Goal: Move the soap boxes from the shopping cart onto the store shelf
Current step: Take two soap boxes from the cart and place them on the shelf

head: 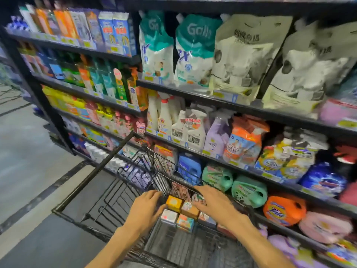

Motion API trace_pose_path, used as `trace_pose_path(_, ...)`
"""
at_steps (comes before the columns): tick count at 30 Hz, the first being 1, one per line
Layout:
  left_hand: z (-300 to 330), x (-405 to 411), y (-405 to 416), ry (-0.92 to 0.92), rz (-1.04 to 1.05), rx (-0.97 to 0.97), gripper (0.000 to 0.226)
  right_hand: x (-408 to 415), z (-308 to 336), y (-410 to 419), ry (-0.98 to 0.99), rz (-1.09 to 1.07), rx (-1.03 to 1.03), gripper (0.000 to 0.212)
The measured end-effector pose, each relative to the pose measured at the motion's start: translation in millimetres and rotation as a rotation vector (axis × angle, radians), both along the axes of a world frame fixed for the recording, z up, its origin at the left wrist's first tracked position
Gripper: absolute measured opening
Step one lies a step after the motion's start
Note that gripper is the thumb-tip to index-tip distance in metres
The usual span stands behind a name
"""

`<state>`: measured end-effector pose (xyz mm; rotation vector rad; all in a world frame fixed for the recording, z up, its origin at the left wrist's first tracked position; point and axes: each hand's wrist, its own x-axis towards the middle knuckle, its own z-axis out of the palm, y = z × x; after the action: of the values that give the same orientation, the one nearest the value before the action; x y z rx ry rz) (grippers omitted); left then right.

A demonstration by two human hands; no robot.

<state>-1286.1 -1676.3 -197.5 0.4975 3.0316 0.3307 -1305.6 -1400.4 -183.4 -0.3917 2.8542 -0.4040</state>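
Hands: left hand (147,206) and right hand (214,203) spread open, nothing gripped.
Soap boxes (180,211): all seen in shopping cart (100,213).
Shelf (241,169): none placed yet.

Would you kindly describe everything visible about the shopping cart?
The shopping cart is a black wire-mesh basket with a dark handle bar, parked close beside the store shelf. Small soap boxes sit clustered against its far wall. The left hand and right hand reach inside, flanking the boxes; no closed grip shows.
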Motion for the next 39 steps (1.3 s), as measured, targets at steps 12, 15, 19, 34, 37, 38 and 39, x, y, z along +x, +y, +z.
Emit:
trace_pose_path(12,-156,-109,8,-0.476,0.017,-0.044,0.067,-53,-148,-11,-0.287,-0.153,0.058,0.060)
trace_pose_path(15,-216,-128,17,-0.580,0.023,-0.063,0.055,-57,-204,-18,-0.343,-0.200,0.027,0.061)
trace_pose_path(19,-300,-150,26,-0.677,0.087,-0.016,0.054,-58,-273,-25,-0.453,-0.301,-0.083,0.060)
trace_pose_path(34,-457,-187,25,-0.734,0.312,0.135,0.075,-21,-345,-29,-0.543,-0.620,-0.311,0.049)
trace_pose_path(37,-456,-179,20,-0.715,0.349,0.267,0.070,-26,-353,-31,-0.536,-0.665,-0.333,0.047)
trace_pose_path(38,-455,-177,17,-0.714,0.363,0.314,0.071,-30,-357,-33,-0.533,-0.669,-0.326,0.048)
trace_pose_path(39,-452,-175,15,-0.710,0.369,0.345,0.072,-33,-363,-35,-0.516,-0.658,-0.320,0.048)
